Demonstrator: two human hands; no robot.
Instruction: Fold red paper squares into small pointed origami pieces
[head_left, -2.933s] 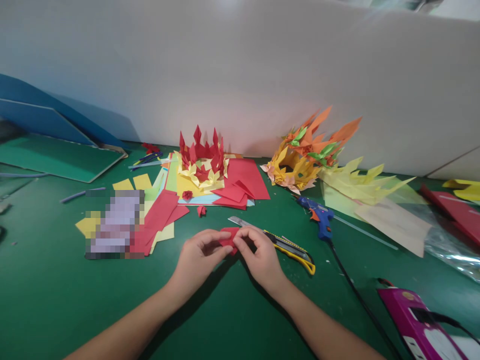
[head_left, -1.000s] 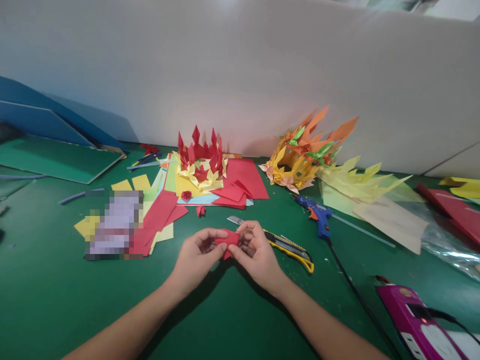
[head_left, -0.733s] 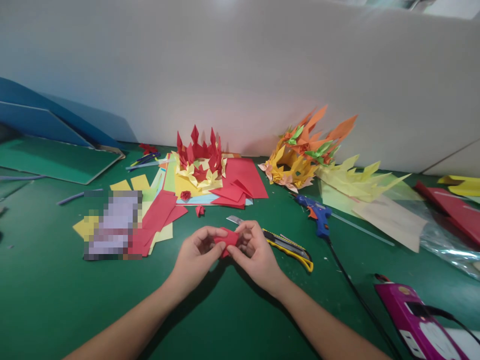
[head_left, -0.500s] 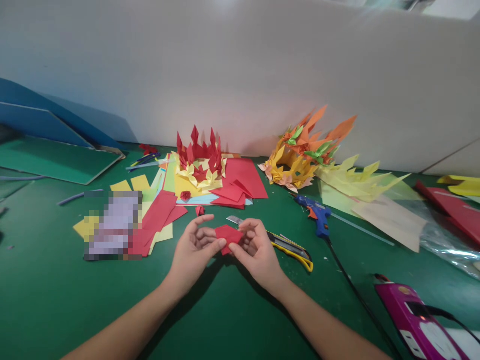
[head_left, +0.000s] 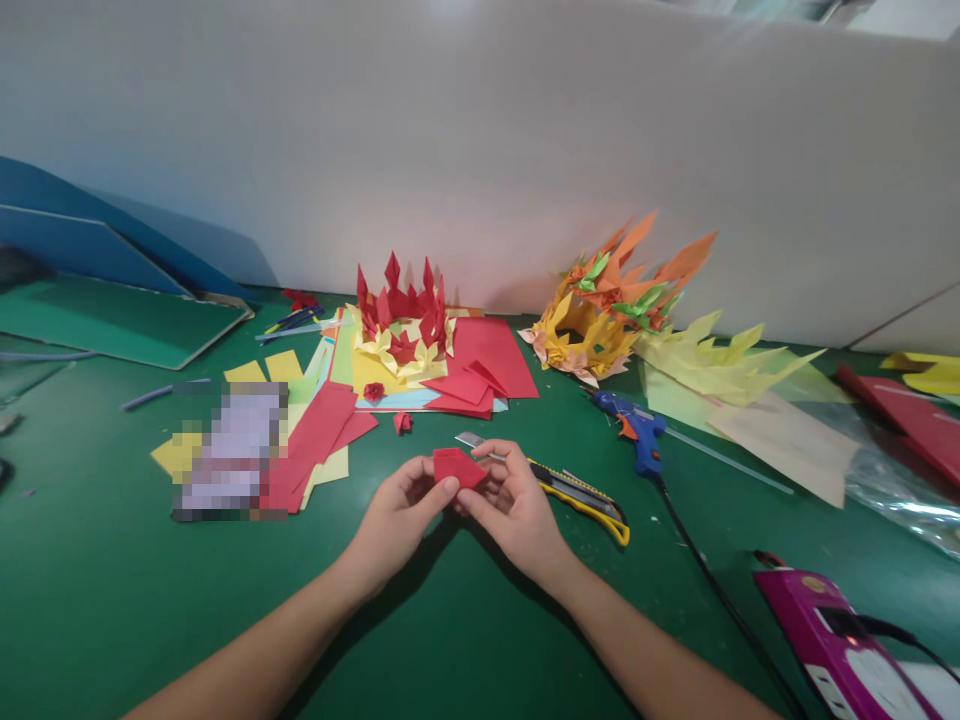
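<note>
A small folded piece of red paper (head_left: 456,467) is pinched between both hands above the green table. My left hand (head_left: 403,517) grips its left side, thumb on the front and fingers curled behind. On the right, my right hand (head_left: 521,505) closes on the pointed end, with the thumb along the lower edge. Just behind the right hand lies a yellow-and-black utility knife (head_left: 585,498), its blade out to the left. A small folded red paper bud (head_left: 403,423) sits beyond the hands, near a red paper flower (head_left: 373,392).
A red paper crown (head_left: 405,310) stands on coloured sheets at the back. Orange and yellow crowns (head_left: 592,340) stand to its right. A blue glue gun (head_left: 634,430) trails a cord to a magenta power strip (head_left: 832,640). A pixelated phone-like object (head_left: 238,450) lies left among red papers (head_left: 309,440).
The red paper has turned, its flat edge now facing up and its point to the right. My left index finger, raised before, has curled in behind the paper.
</note>
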